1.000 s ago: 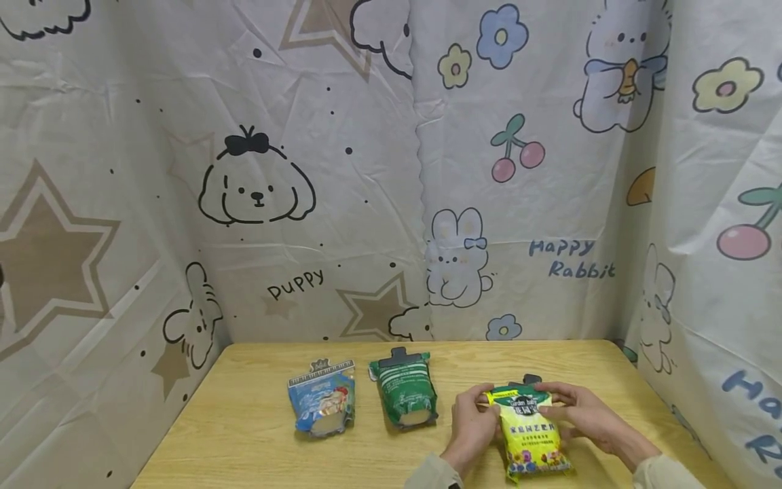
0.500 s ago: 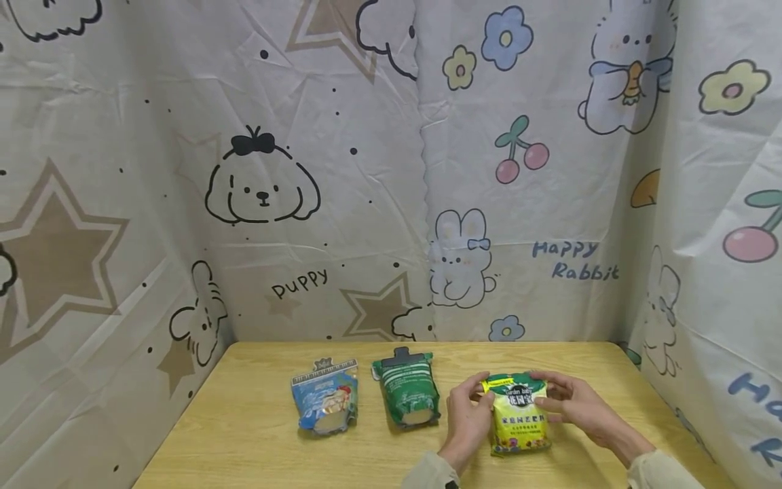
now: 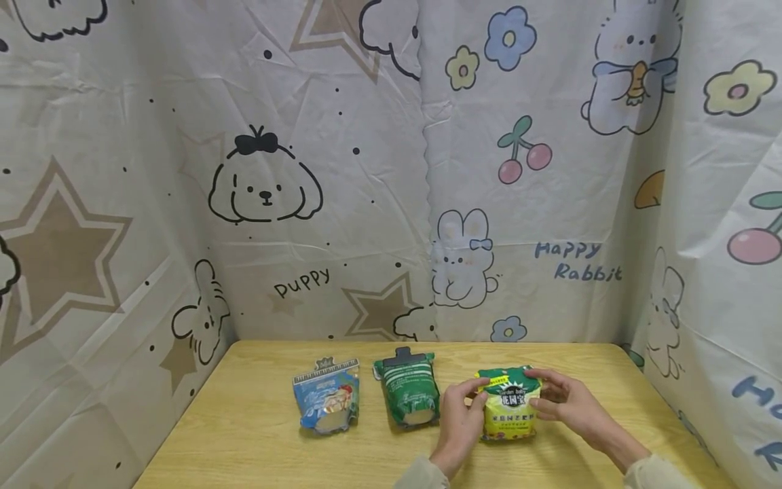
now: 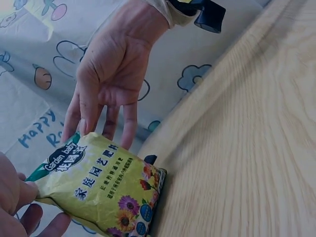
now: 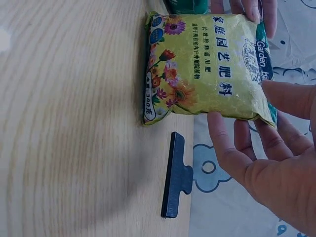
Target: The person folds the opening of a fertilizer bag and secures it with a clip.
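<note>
A yellow-and-green fertilizer bag (image 3: 510,414) with flower pictures is held upright over the right part of the table. My left hand (image 3: 459,422) pinches its upper left edge between thumb and fingers. On the opposite edge, my right hand (image 3: 577,409) grips the bag, thumb in front and fingers behind. The right wrist view shows a black bag clip (image 5: 174,177) lying on the table near the bag; in the head view the bag hides it. Whether the bag's bottom touches the table is hard to tell.
To the left on the wooden table (image 3: 244,441) stand a blue pouch (image 3: 326,401) with a decorated clip across its top and a green bag (image 3: 411,394) topped by a black clip. Printed cloth (image 3: 366,170) walls in the back and both sides.
Both hands have moved the fertilizer bag back and slightly left, and its front looks shorter in the head view. The black clip that showed behind it is now hidden there.
</note>
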The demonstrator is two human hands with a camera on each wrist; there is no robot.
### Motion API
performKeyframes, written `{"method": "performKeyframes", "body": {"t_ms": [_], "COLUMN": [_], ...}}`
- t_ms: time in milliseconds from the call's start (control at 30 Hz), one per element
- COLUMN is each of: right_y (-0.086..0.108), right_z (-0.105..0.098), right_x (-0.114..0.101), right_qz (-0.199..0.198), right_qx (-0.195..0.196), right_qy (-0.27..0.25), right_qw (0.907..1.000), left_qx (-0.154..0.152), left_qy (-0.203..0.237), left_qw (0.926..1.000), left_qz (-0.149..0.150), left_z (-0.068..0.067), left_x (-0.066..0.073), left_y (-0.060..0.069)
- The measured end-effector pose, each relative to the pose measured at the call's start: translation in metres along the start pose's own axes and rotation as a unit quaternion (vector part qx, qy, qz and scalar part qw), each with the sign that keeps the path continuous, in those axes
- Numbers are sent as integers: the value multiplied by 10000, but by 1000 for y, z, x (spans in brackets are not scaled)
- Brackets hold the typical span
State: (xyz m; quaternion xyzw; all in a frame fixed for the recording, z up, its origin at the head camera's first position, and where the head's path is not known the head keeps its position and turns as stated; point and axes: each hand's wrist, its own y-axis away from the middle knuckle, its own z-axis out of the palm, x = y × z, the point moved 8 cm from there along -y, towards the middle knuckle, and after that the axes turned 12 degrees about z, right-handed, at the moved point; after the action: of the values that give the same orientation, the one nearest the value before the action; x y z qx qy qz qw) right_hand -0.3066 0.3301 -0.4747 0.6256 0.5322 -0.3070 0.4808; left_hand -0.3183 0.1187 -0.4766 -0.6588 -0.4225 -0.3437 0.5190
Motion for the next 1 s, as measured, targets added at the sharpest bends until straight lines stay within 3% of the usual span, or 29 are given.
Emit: {"method": "performKeyframes", "body": {"t_ms": [267,367,600,833,1000], "right_y": [6,8,9,12,14], "right_z": [0,1,4,10,12], "right_x": [-3,-6,-10,-14,-18], "right_qz": [-142,-221,-314,-630,-926], "right_qx": [100,135,291,119,392], "right_qy": [244,431,1036,1494,1761], "right_qw": [9996,9987,9937,9867,9792], "left_qx": [-359,-435,-535,-361,-368], "left_qy": [-56,-126,-184,-463,-511], "left_qw": [9978,9974,9980,9974,9969], "left_qz": [547,564,275,410,477], "left_z": [2,3,6,6,7], "left_x": [9,8,5,8,9], "left_y": [4,5,8,11,10]}}
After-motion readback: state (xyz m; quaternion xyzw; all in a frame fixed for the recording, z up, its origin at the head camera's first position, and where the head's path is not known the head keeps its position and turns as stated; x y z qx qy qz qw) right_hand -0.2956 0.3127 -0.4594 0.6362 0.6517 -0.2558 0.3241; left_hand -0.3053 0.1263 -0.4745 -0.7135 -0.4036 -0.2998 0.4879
